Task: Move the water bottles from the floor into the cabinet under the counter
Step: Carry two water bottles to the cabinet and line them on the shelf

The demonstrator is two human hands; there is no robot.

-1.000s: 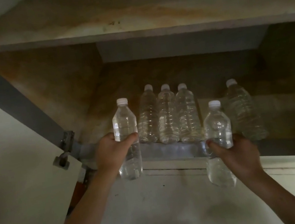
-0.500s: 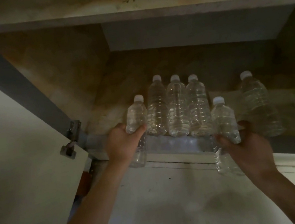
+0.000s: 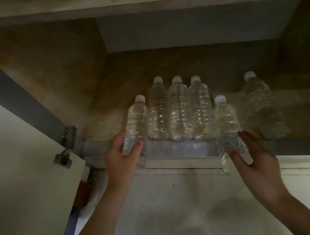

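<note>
Left hand (image 3: 122,159): fingers and thumb are curled round the lower body of a water bottle (image 3: 137,120), which is held upright at the cabinet sill (image 3: 176,150). The bottle's base is hidden by the hand.

Right hand (image 3: 258,163): a second bottle (image 3: 226,121) is seen between the thumb and the extended fingers. The contact is blurred, so whether it is clamped cannot be told.

Between the hands, three bottles (image 3: 180,113) are stood in a touching row inside the cabinet. Beyond the right hand, a lone bottle (image 3: 263,105) is dimly made out. Outside the left hand, the door (image 3: 17,181) is cut off by the frame edge.
</note>
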